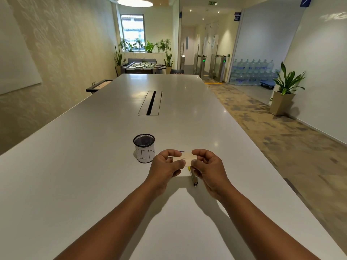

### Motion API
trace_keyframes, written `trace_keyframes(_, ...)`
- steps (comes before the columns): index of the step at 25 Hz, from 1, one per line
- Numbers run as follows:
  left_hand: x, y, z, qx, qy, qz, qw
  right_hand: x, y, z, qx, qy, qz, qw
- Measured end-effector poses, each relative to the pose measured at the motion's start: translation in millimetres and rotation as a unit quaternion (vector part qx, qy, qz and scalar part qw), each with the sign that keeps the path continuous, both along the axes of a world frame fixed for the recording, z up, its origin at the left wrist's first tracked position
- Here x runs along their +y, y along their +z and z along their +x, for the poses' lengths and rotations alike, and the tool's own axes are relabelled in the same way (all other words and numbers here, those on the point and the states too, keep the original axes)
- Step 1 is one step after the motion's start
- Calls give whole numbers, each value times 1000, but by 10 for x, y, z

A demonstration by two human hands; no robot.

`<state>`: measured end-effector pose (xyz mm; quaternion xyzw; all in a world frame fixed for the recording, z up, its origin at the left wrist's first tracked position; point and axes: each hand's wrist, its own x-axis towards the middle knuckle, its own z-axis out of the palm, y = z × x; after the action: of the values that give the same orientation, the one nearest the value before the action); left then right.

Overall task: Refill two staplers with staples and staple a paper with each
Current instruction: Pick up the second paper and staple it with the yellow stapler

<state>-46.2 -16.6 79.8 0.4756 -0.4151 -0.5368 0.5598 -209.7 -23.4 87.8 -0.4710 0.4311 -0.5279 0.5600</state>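
Both hands are up over the white tabletop (93,166), out in its middle stretch and well away from the side edges, pinching a small pale box (187,157) between them. The left hand (165,166) has thumb and fingers curled on the box's left end, and the right hand (208,167) is doing the same on the right end. Can't read what's printed on it, too small. A stapler (193,176) with a yellow tip lies flat on the tabletop just below the box, partly tucked under the right hand. A black mesh cup (144,148) with a paper label sits just left of the left hand.
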Motion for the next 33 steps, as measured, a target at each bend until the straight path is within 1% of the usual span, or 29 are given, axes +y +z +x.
trace_keyframes(3,10,9,-13,10,2,5,1000,33,-27,18,12,4,-14,1000)
trace_keyframes(10,-8,24,-40,17,21,35,999,86,-47,27,81,-39,-59,994)
trace_keyframes(15,-28,21,-56,21,30,49,998,107,-39,10,77,-33,-68,994)
trace_keyframes(21,-13,58,-49,7,-5,35,999,87,-62,-26,62,-39,-48,996)
trace_keyframes(24,-20,44,-64,0,0,37,999,70,-78,-42,54,-34,-47,997)
trace_keyframes(26,-30,27,-64,18,11,54,998,75,-87,-42,54,-29,-49,997)
trace_keyframes(29,-56,9,-57,61,20,103,993,84,-93,-32,62,-26,-54,996)
trace_keyframes(31,-68,8,-51,71,21,123,990,84,-96,-24,65,-27,-54,996)
trace_keyframes(33,-66,11,-37,69,18,122,990,82,-101,-18,64,-27,-51,996)
